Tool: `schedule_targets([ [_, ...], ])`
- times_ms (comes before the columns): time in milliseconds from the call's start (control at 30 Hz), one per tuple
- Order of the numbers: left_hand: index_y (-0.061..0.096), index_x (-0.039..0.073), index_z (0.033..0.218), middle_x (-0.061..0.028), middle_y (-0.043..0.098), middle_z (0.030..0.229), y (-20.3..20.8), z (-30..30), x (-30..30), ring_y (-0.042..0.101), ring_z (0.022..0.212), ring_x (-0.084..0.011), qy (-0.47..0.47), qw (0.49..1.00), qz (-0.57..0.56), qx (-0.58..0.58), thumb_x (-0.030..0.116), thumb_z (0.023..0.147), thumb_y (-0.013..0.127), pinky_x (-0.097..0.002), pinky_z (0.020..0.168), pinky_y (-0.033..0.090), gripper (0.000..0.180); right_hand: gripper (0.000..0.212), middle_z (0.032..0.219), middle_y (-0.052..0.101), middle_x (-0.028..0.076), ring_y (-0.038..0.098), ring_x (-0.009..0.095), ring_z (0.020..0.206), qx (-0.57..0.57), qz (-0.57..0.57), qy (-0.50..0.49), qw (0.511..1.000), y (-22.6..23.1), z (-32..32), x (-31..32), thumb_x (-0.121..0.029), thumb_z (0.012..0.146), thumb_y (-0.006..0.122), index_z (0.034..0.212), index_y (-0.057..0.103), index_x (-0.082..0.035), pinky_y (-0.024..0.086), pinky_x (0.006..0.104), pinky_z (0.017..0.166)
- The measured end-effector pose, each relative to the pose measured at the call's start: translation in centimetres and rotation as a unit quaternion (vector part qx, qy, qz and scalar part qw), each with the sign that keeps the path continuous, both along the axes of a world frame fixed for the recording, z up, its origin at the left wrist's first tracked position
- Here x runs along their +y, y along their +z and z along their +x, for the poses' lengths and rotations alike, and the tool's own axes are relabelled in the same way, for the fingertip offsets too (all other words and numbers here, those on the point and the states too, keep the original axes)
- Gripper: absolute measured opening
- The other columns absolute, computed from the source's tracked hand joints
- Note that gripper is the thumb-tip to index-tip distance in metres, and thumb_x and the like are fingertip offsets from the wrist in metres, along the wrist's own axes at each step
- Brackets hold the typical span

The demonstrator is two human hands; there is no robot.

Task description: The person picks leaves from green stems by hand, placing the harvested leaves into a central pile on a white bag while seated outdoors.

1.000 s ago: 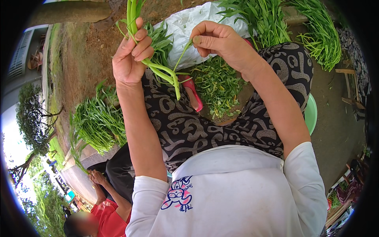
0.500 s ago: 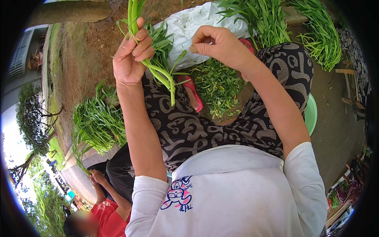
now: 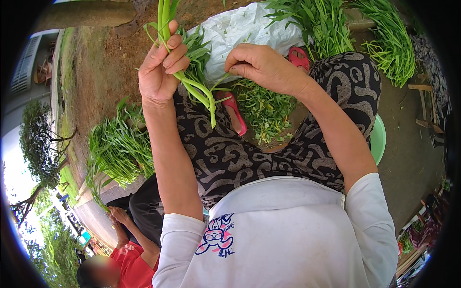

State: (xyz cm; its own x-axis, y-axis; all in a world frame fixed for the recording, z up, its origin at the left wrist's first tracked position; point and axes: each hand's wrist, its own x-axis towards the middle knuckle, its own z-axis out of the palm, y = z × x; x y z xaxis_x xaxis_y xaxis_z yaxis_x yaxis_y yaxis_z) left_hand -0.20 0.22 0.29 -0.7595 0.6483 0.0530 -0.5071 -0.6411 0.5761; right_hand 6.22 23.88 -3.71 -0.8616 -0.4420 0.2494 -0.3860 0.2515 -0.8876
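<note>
Dirt ground: white sheet ahead, leaf scraps between your pink shoes
Your left hand: clenched round green stems — ends over left thigh
Your right hand: thumb and finger pinching thin side shoot

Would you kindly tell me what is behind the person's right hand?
Behind the right hand are a white sheet and, below it in the picture, loose leaves. The hand hides part of both; what lies there cannot be seen.
</note>
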Motion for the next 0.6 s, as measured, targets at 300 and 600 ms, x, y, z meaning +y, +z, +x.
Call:
schedule_targets([
  [300, 0.044, -0.004, 0.13, -0.0039, 0.049, 0.093, -0.04, 0.02, 0.03, 0.037, 0.062, -0.0064, 0.001, 1.0, 0.001, 0.002, 0.004, 0.088, 0.056, -0.0184, 0.052, 0.033, 0.044, 0.011, 0.071, 0.051, -0.002, 0.047, 0.007, 0.065, -0.203, -0.16, 0.017, 0.966, 0.41, -0.27, 0.38, -0.014, 0.094, 0.054, 0.094, 0.058, -0.004, 0.041, 0.0218, 0.061],
  [600, 0.044, -0.004, 0.13, -0.0041, 0.049, 0.093, -0.06, 0.06, 0.15, 0.037, 0.063, -0.0069, 0.005, 1.0, 0.001, -0.001, 0.004, 0.088, 0.056, -0.019, 0.053, 0.033, 0.044, 0.015, 0.068, 0.05, -0.004, 0.048, 0.005, 0.063, -0.281, -0.297, 0.003, 0.913, 0.42, -0.2, 0.34, -0.02, 0.096, 0.054, 0.096, 0.058, -0.006, 0.042, 0.0212, 0.061],
])
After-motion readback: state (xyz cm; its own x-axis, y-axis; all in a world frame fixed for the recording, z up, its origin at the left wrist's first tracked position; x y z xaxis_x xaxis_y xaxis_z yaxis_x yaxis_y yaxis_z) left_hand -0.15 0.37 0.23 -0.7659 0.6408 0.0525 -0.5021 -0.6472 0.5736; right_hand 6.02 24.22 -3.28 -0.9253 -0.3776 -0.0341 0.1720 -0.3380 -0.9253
